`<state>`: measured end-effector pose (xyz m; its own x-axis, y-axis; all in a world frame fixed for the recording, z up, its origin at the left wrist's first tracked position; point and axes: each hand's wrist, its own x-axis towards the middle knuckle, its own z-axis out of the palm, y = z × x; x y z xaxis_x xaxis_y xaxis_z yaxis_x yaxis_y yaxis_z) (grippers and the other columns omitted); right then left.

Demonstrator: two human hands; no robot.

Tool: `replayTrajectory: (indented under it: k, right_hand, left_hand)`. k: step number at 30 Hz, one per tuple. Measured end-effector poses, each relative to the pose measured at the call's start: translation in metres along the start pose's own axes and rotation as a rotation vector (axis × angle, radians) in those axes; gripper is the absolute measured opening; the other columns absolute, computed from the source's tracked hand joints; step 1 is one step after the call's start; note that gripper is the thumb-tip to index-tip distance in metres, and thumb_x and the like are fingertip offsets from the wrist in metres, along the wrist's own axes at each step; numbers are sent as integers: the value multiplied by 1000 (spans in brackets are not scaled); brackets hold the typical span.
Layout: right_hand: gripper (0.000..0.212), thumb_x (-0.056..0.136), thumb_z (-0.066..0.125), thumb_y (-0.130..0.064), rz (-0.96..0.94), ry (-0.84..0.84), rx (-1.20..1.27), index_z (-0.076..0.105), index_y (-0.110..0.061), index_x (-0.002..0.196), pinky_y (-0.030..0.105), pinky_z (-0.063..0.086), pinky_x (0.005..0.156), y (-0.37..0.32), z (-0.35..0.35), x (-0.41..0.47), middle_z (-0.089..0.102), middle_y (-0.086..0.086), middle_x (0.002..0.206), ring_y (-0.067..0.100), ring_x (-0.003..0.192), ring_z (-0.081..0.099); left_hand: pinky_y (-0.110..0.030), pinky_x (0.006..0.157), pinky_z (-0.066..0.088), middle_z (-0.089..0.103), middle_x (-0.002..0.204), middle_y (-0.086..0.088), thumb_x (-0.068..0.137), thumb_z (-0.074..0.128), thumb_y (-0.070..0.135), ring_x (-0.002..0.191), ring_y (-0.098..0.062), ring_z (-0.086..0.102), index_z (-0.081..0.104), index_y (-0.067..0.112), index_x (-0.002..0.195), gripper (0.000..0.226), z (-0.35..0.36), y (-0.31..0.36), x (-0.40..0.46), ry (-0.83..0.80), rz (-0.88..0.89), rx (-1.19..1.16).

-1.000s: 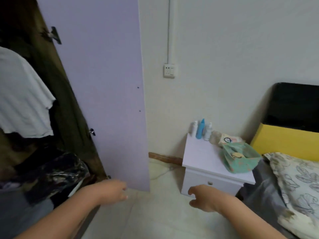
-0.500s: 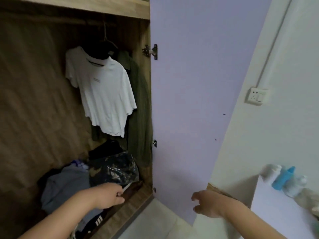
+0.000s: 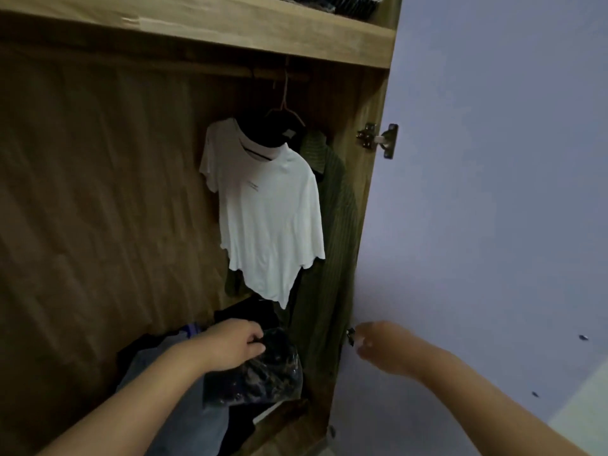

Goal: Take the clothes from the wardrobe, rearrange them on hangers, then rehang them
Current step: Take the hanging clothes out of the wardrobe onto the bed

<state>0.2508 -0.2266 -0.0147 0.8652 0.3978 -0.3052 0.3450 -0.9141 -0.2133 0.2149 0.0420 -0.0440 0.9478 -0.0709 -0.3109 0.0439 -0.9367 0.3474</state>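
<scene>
While white t-shirt (image 3: 266,218) and green garment (image 3: 329,232) hang on rail inside wardrobe (image 3: 98,192), nothing removed yet; left hand (image 3: 235,345) loosely curled, holding nothing; right hand (image 3: 383,345) blurred, grip unclear; whole task remains.

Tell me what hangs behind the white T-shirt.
Behind the white T-shirt hangs a green ribbed garment, showing to its right and below its hem. A dark garment shows inside its collar. Their hangers are mostly covered.
</scene>
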Motion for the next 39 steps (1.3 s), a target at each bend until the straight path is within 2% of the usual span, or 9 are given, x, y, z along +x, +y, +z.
replayTrajectory:
  k: [7, 12, 16, 20, 24, 26, 29, 33, 39]
  right_hand:
    - [29, 95, 44, -18, -67, 512, 163, 59, -15, 119, 23, 41, 75, -61, -90, 87, 64, 10, 114, 26, 101, 60]
    - [36, 96, 40, -14, -129, 905, 214, 49, -7, 130, 33, 43, 84, -117, -170, 154, 56, 15, 124, 30, 109, 55]
    - [35, 98, 40, -17, -35, 876, 124, 46, -4, 129, 38, 43, 82, -141, -199, 204, 53, 18, 121, 33, 109, 52]
    - [14, 97, 45, -23, -45, 832, 189, 50, -9, 93, 31, 35, 55, -152, -205, 232, 57, 8, 83, 24, 69, 54]
    - [16, 97, 44, -21, -157, 887, 412, 55, -11, 91, 31, 38, 49, -167, -205, 241, 56, 4, 71, 20, 57, 52]
    - [20, 97, 43, -20, -170, 967, 465, 57, -9, 89, 31, 36, 47, -173, -211, 240, 56, 5, 67, 19, 52, 51]
    - [18, 97, 44, -20, -208, 995, 551, 56, -16, 84, 25, 30, 42, -176, -219, 235, 54, 1, 60, 13, 44, 44]
    - [35, 96, 47, -18, -243, 971, 690, 41, -15, 61, 26, 27, 44, -167, -211, 217, 37, -3, 51, 10, 41, 32]
    - [34, 95, 50, -21, -245, 958, 740, 42, -15, 63, 17, 28, 43, -126, -188, 169, 36, -5, 53, 3, 43, 30]
  left_hand:
    - [-20, 106, 27, 28, 151, 0, 97, 45, 33, 131, -14, 36, 27, 20, 145, 53, -76, -15, 72, 263, 156, -28]
    - [-26, 114, 16, 15, 156, -2, 95, 46, 28, 142, -17, 19, 18, 19, 148, 60, -141, -29, 121, 468, 253, -44]
    - [-29, 114, 20, 13, 157, -2, 94, 48, 24, 142, -20, 20, 12, 22, 149, 66, -177, -42, 154, 565, 281, -134]
    - [-22, 110, 12, 5, 158, 2, 94, 48, 20, 144, -15, 12, 3, 24, 149, 71, -198, -51, 174, 614, 334, -233]
    - [-30, 119, 13, 6, 158, 5, 94, 49, 12, 144, -9, 9, 2, 25, 150, 74, -213, -52, 178, 629, 470, -330]
    - [-34, 119, 15, 9, 158, 5, 94, 48, 13, 144, -10, 9, 6, 25, 150, 71, -220, -49, 177, 654, 510, -315]
    - [-25, 116, 12, 12, 157, 2, 94, 47, 14, 144, -12, 11, 12, 22, 149, 66, -229, -46, 173, 747, 527, -275]
    - [-24, 108, 24, 30, 148, 0, 90, 50, 9, 135, -16, 30, 26, 19, 146, 62, -232, -43, 162, 879, 534, -267]
    - [-32, 104, 29, 42, 136, -15, 84, 53, -1, 125, -31, 41, 46, 4, 133, 50, -232, -36, 154, 1090, 420, -245]
